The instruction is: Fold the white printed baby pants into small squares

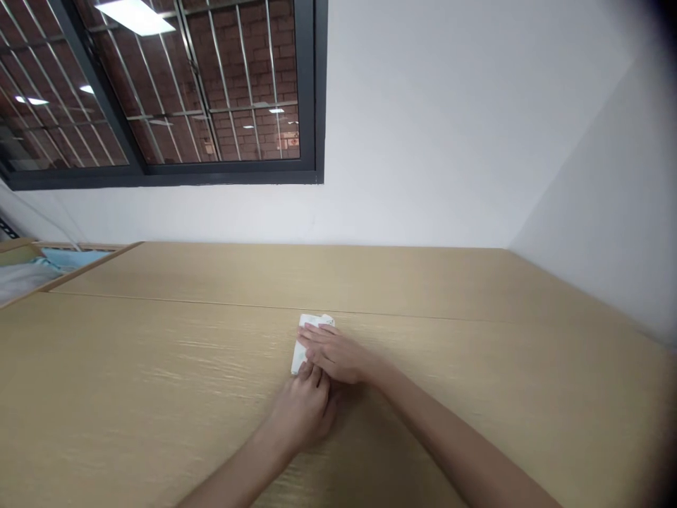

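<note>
A small white folded piece, which looks like paper or tissue (299, 358), lies on the wide wood-grain board (159, 381) near the middle of the view. My right hand (336, 353) rests across it from the right, fingers stretched out flat over its upper part. From below, my left hand (307, 406) reaches its near edge with curled fingers closed there. The fingertips of both hands meet, and the right hand covers much of the white piece. Faint marks show at its far right corner.
A thin seam crosses the board beyond my hands. At the far left, a wood-edged compartment (100, 264) holds pale blue and whitish soft material (74, 258). Behind stand a white wall (412, 127) and a dark-framed window (312, 99) with metal bars.
</note>
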The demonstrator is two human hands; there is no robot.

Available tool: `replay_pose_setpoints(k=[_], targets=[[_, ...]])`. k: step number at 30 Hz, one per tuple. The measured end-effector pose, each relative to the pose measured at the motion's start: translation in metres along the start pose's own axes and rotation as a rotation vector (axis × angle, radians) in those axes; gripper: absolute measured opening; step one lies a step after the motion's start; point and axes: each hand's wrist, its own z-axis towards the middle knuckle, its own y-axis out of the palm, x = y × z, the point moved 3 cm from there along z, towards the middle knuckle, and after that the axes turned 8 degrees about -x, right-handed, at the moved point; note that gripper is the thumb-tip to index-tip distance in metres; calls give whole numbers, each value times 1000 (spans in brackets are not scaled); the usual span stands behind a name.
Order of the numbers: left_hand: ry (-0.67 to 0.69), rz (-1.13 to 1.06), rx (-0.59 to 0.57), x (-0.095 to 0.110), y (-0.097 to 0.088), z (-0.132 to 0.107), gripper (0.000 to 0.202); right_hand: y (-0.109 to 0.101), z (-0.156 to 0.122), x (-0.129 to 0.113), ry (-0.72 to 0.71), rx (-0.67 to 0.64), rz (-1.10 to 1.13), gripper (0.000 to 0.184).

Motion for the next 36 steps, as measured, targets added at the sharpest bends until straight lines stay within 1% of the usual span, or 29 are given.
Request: replay_pose_setpoints(k=[2, 4, 6, 8, 10, 11, 14, 16, 18, 19, 21, 24, 29, 32, 36], targets=[[-1, 5, 23, 0, 2, 0, 48, -1, -1, 16, 28, 31, -75, 46], [-17, 2, 22, -2, 4, 0, 52, -2, -2, 29, 86, 33, -141, 51], [-17, -5, 29, -3, 2, 0, 51, -2, -4, 39, 145, 30, -171, 55], [0, -36, 63, -5, -4, 0, 42, 0, -6, 46, 177, 46, -173, 57], [-15, -102, 112, -11, -13, 0, 29, 1, -8, 50, 201, 97, -153, 61], [-46, -135, 143, -16, -19, 0, 28, 2, -9, 51, 214, 135, -138, 62], [-215, -175, 252, -37, -32, 1, 38, 0, -12, 52, 250, 277, -113, 60], [-334, -166, 312, -51, -37, 1, 39, -3, -14, 49, 260, 364, -131, 56], [-429, -163, 341, -62, -38, 1, 37, -5, -15, 46, 259, 403, -172, 52], [-457, -163, 343, -65, -38, 2, 36, -5, -14, 44, 252, 400, -195, 50], [-470, -167, 330, -68, -34, 4, 34, -4, -14, 40, 234, 373, -231, 44], [-421, -184, 295, -68, -27, 9, 31, -4, -14, 38, 217, 355, -246, 35], [-380, -228, 260, -73, -18, 15, 27, -5, -14, 37, 185, 386, -249, 26], [-378, -244, 243, -75, -17, 17, 25, -4, -13, 40, 168, 382, -237, 22], [-363, -234, 214, -75, -22, 19, 23, -3, -12, 44, 166, 370, -206, 21]])
